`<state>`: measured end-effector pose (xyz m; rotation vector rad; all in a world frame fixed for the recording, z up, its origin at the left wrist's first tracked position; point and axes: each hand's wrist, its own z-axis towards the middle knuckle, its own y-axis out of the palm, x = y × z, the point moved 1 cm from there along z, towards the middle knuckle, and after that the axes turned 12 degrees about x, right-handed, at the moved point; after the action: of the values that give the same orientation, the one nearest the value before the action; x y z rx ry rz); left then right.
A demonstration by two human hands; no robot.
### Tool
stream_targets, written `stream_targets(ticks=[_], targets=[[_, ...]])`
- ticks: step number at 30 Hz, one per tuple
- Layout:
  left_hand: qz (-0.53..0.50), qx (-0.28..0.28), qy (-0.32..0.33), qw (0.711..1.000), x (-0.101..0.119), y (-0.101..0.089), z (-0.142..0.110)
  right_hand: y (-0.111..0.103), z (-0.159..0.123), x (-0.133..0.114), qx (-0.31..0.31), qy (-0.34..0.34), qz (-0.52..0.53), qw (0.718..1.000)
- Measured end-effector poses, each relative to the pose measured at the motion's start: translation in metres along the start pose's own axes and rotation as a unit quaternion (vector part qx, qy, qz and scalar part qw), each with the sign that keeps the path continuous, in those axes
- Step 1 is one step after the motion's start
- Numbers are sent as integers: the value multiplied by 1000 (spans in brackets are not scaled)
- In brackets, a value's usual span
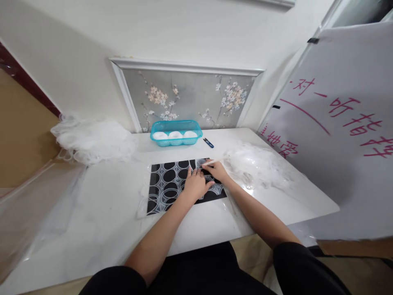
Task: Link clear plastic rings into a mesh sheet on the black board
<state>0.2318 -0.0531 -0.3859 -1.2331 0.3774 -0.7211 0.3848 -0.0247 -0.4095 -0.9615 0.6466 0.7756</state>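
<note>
Black sheet (170,175) with pale rings on it is lying on the white table (107,196), right under both my hands. Got my left hand (196,186) palm down on it, fingers a bit apart and not gripping anything. My right hand (215,169) is at the sheet's far right part, fingers closed around a thin white stick (210,162). Blue basket (175,142) with three white rolls (175,135) sits beyond the hands, small snips (208,142) just beside it. Fluffy white pile (92,139) well off to the left, clear, shiny heap (256,166) near my right forearm.
</note>
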Motion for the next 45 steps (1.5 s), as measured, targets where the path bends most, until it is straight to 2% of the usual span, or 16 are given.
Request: stream_targets(ticks=[7, 11, 13, 15, 18, 20, 21, 23, 25, 27, 29, 32, 38, 45], targets=[[-5, -6, -10, 1000, -3, -1, -5, 6, -6, -7, 3, -40, -78, 996], [-11, -10, -9, 1000, -5, -9, -7, 8, -2, -16, 30, -76, -160, 984], [-21, -19, -17, 999, -5, -12, -7, -1, 10, -16, 71, -74, -205, 973], [-32, -34, -31, 998, -7, -14, -8, -18, 23, -11, 143, -46, -248, 957], [-45, -50, -44, 997, -9, -14, -8, -43, 31, -1, 263, 8, -305, 915], [-52, -45, -47, 996, -10, -12, -9, -48, 27, 3, 286, 5, -315, 905], [-55, -39, -47, 997, -11, -11, -9, -46, 24, 3, 277, -10, -300, 913], [-63, -22, -43, 997, -11, -8, -9, -35, 17, -1, 230, -37, -215, 948], [-70, -4, -38, 997, -12, -7, -10, -20, 12, -7, 161, -31, -94, 982], [-78, 3, -40, 996, -13, -6, -11, -7, 9, -12, 94, -6, -8, 996], [-85, 1, -48, 995, -15, -6, -11, 1, 7, -12, 44, 9, 30, 999], [-98, -6, -50, 994, -16, -9, -10, 5, 7, -6, 13, 22, 57, 998], [-111, -9, -48, 993, -16, -10, -7, 6, 8, 5, -3, 37, 67, 997], [-116, -12, -45, 992, -18, -7, -8, 7, 8, 5, -12, 20, 38, 999]])
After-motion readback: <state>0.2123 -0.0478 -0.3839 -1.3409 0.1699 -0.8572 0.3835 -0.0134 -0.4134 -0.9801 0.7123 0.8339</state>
